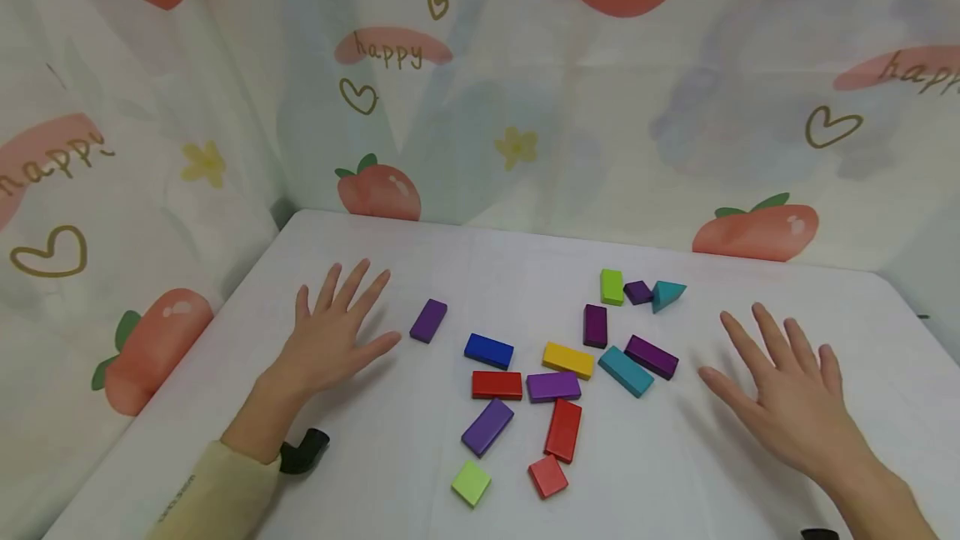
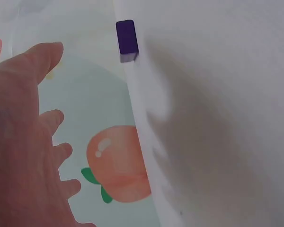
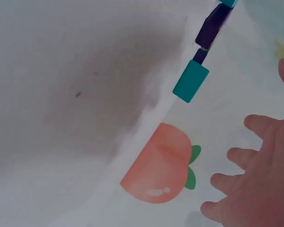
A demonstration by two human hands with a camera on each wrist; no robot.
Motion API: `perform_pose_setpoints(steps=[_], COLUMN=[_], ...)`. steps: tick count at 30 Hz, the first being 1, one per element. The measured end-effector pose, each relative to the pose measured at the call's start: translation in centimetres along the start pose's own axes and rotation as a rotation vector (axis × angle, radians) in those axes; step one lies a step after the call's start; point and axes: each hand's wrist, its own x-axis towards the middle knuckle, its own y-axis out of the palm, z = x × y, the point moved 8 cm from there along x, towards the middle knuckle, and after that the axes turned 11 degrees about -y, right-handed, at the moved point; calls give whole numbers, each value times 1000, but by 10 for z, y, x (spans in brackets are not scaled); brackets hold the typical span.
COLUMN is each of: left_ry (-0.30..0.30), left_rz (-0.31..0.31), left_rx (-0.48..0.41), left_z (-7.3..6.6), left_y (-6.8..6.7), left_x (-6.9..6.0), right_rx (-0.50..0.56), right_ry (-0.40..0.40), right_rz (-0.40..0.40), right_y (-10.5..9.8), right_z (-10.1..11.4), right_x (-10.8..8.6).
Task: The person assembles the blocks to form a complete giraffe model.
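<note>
White table point(image 1: 390, 457) | left hand point(image 1: 333, 338) raised, fingers spread | right hand point(image 1: 797, 402) likewise | blocks point(image 1: 553, 387) between

Your leftmost purple rectangular block point(image 1: 428, 321) lies flat, slanted; toward the right, your dark-purple rectangular block point(image 1: 652, 357) lies diagonally, just beside the teal rectangular block point(image 1: 626, 372).

White tabletop point(image 1: 390, 473), fruit-printed cloth backdrop point(image 1: 592, 115)

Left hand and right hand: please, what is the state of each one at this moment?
Left hand: open and spread, holding nothing.
Right hand: open and spread, holding nothing.
</note>
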Motion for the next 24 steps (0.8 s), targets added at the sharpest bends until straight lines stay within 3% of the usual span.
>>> perform_pose_setpoints(steps=[13, 18, 24], left_ry=[20, 41, 129], left_rz=[-13, 1, 3], left_rx=[-47, -89, -207], left_z=[-33, -46, -58], left_y=[10, 15, 20], left_x=[14, 16, 18], right_rx=[106, 153, 240], right_ry=[-156, -159, -140], right_rz=[-168, -155, -101], right_y=[-6, -2, 4], right_z=[40, 54, 71], right_x=[21, 29, 35])
